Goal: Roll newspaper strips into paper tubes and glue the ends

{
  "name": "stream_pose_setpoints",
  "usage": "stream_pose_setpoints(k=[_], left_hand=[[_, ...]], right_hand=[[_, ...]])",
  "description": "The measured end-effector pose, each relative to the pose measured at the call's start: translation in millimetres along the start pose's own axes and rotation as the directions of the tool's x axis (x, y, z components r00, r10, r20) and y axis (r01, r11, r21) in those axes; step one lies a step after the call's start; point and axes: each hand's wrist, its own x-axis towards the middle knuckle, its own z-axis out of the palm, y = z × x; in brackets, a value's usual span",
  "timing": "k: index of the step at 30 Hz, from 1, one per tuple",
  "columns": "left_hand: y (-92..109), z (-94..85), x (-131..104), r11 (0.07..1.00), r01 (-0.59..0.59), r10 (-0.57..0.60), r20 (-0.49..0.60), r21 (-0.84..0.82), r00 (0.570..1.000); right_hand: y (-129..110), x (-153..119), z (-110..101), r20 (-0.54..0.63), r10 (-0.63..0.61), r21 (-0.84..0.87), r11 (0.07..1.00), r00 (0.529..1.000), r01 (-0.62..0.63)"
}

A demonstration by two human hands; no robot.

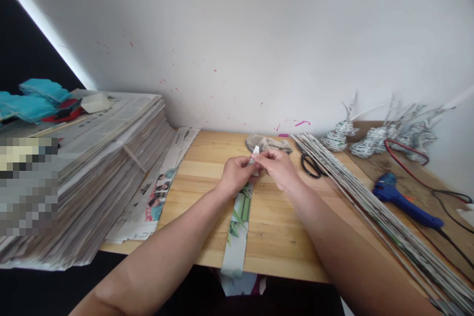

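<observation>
A long paper strip (239, 227) with a green leaf print runs from the table's front edge up to my hands, its near end hanging over the edge. My left hand (239, 173) pinches the strip's far part from the left. Close against it, my right hand (276, 163) pinches the same part from the right, fingertips nearly touching. The white tip of the paper sticks up between the fingers and looks narrow or folded. Just behind the hands lies a grey-beige cloth (276, 144).
Tall newspaper stack (122, 158) at left, blue packets (44, 90) on top. Right of my hands lie black scissors (311, 165), a bundle of thin paper rods (370, 207) and a blue glue gun (411, 207) with its cord. Woven paper figures (336, 136) stand by the wall.
</observation>
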Motion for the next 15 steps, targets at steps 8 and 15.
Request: stream_pose_setpoints(k=[8,15], left_hand=[[3,1.5,-2,0.993,0.072,-0.067,0.056,-0.095,0.996],[0,1.5,-2,0.993,0.098,-0.089,0.121,-0.069,0.989]], right_hand=[[-2,6,-17,0.226,0.001,-0.083,0.996,0.974,0.018],[4,8,-14,0.073,0.023,-0.047,0.999,0.997,-0.019]])
